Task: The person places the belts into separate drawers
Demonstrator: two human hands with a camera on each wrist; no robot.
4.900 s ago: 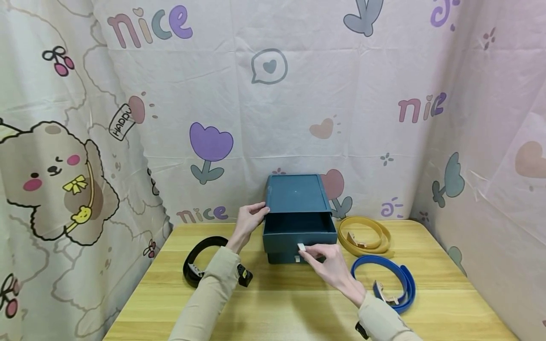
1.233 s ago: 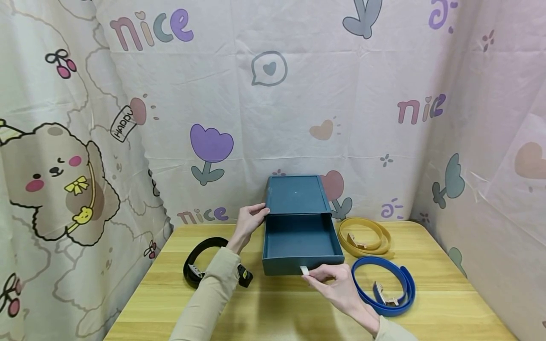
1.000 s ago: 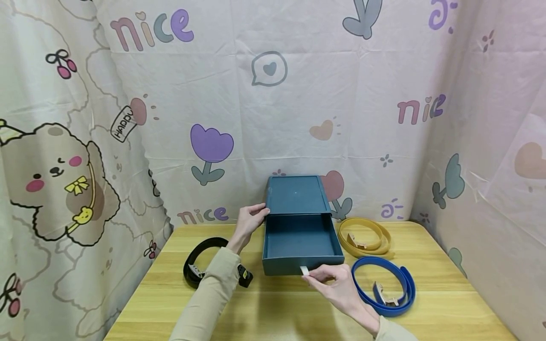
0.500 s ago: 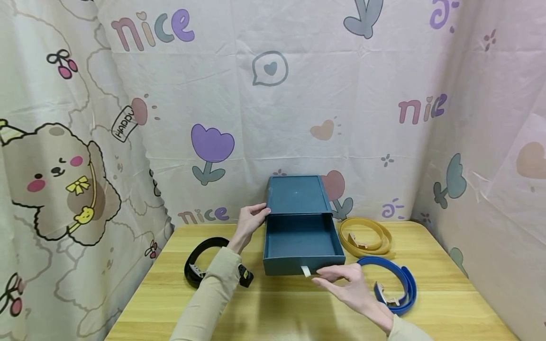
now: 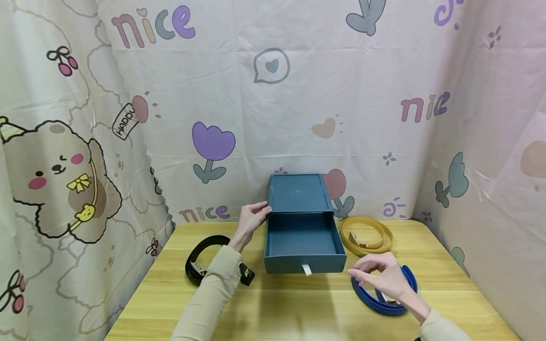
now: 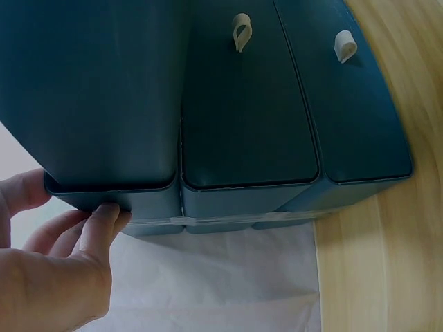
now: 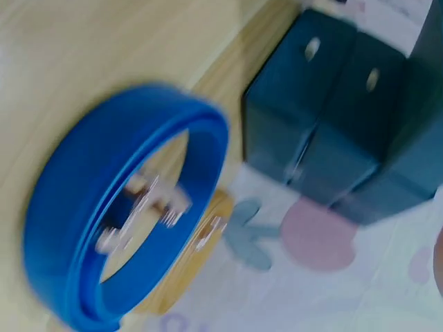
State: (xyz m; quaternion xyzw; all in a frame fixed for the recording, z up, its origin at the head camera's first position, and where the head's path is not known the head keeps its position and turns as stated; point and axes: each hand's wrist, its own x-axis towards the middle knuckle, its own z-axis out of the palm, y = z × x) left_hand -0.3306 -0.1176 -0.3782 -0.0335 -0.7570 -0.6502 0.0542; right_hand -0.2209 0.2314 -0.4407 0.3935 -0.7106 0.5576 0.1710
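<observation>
A dark teal drawer cabinet (image 5: 298,193) stands against the back cloth, its top drawer (image 5: 304,264) pulled well out and bare inside. A white pull tab (image 5: 306,270) hangs from that drawer's front. My left hand (image 5: 250,220) holds the cabinet's upper left front corner, thumb and fingers on its edge; the left wrist view shows two closed drawers (image 6: 249,104) beside the pulled-out one. My right hand (image 5: 384,277) hovers over a coiled blue belt (image 5: 375,305), fingers loosely bent and holding nothing. The blue belt (image 7: 62,228) and its metal buckle fill much of the blurred right wrist view.
A coiled yellow belt (image 5: 386,239) lies behind the blue one, right of the cabinet. On the left, a coiled black belt (image 5: 194,258) sits partly behind my left forearm. Patterned cloth (image 5: 294,109) hangs around the wooden table (image 5: 294,312).
Earlier my right hand pulled the top drawer out by its tab. It has let go of the tab and moved right, over the blue belt. My left hand has kept its hold.
</observation>
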